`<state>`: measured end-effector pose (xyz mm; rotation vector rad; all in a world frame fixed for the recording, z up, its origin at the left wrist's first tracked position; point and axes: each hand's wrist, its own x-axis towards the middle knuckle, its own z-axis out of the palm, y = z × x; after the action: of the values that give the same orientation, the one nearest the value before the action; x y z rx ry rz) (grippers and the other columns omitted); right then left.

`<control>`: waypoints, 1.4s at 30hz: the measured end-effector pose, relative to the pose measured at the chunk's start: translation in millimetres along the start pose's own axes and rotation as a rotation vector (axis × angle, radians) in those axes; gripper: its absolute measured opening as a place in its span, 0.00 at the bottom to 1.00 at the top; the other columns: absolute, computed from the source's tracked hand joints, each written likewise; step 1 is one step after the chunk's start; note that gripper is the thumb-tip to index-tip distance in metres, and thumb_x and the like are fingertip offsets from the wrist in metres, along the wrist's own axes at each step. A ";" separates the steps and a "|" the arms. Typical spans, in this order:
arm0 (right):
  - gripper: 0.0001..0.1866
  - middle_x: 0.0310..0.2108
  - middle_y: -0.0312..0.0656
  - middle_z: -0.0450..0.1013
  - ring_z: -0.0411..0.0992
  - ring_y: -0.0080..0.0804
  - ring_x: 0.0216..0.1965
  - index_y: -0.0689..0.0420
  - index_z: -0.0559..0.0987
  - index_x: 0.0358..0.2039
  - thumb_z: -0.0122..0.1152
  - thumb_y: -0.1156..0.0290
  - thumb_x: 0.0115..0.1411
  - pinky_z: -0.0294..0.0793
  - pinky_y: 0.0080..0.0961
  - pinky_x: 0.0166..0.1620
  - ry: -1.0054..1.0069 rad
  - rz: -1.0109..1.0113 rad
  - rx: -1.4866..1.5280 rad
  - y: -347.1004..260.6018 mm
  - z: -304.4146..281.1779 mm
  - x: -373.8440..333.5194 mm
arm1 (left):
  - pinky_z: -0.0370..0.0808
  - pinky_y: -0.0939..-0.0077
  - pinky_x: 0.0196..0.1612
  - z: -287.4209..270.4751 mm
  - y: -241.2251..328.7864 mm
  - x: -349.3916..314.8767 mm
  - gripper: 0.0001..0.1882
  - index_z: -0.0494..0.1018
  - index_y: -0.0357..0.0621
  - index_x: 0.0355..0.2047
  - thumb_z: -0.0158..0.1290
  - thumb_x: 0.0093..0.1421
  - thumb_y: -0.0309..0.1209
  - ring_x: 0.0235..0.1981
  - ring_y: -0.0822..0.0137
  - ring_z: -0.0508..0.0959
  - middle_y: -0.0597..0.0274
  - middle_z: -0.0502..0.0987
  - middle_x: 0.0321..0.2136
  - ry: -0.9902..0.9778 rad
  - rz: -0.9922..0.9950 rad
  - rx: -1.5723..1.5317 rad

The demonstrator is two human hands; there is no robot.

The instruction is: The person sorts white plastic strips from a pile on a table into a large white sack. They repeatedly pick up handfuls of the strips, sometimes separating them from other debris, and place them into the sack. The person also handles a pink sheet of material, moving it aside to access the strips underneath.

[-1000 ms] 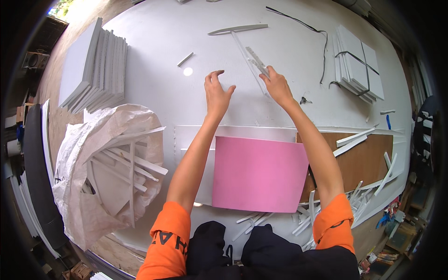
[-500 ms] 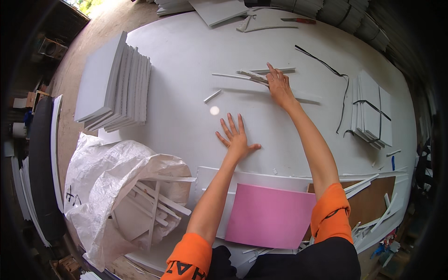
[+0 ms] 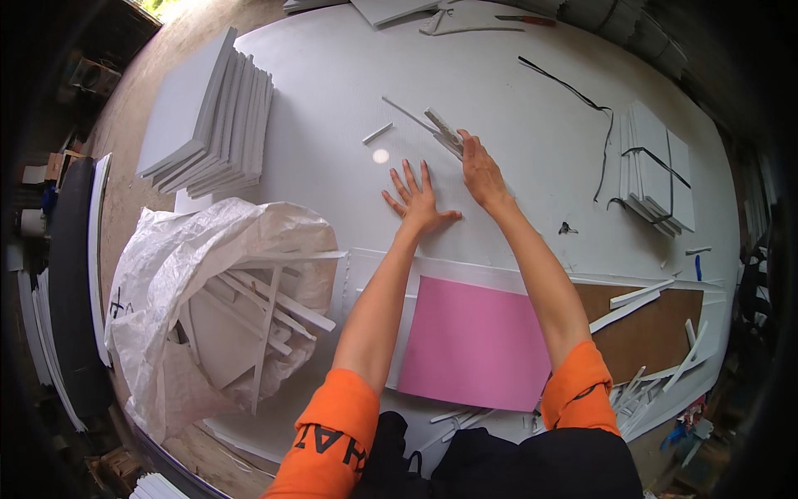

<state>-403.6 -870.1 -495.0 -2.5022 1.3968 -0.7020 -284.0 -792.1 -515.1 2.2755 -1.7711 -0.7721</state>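
Left hand (image 3: 418, 204) flat on the white worktop (image 3: 332, 83), fingers spread, palm down, holding nothing. Right hand (image 3: 480, 170) further out, fingers extended and laid on the near end of a small bundle of white strips (image 3: 443, 131); touching, pressing from above rather than closed around it. Grip proper: cannot tell, the underside of the hand is hidden.

Strips lie near the middle of the worktop, just beyond the right fingertips. Long axis diagonal: far end toward upper left of the view, near end toward lower right under the hand. One thin strip (image 3: 409, 115) fans off the far end at a shallower angle. A short offcut (image 3: 377, 133) sits apart to the left, near a round bright spot.

Progress, judged: gathering of loose strips looks part done. Sack (image 3: 216, 316) at the left already holds many long white offcuts. Left to clear: this bundle, the short offcut, and a litter of strips (image 3: 648, 391) along the near right edge by the brown board (image 3: 648, 333).

Also present: pink sheet (image 3: 478, 341) between the forearms, on a white panel; stack of white panels (image 3: 208, 125) far left; second stack (image 3: 657, 166) at right with a black cord (image 3: 582, 100) running over it.
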 end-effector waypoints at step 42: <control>0.32 0.52 0.55 0.58 0.54 0.50 0.54 0.59 0.57 0.54 0.48 0.53 0.55 0.50 0.39 0.56 -0.382 -0.552 0.697 -429.5 28.1 -55.4 | 0.62 0.81 0.35 -195.2 -178.4 -375.0 0.13 0.60 0.35 0.36 0.43 0.60 0.34 0.31 0.73 0.64 0.60 0.65 0.29 1.617 -0.160 -0.838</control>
<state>-92.1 -594.4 -371.5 -2.2456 0.2445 -0.6036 -99.0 -424.9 -311.6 1.4528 -0.3539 0.3420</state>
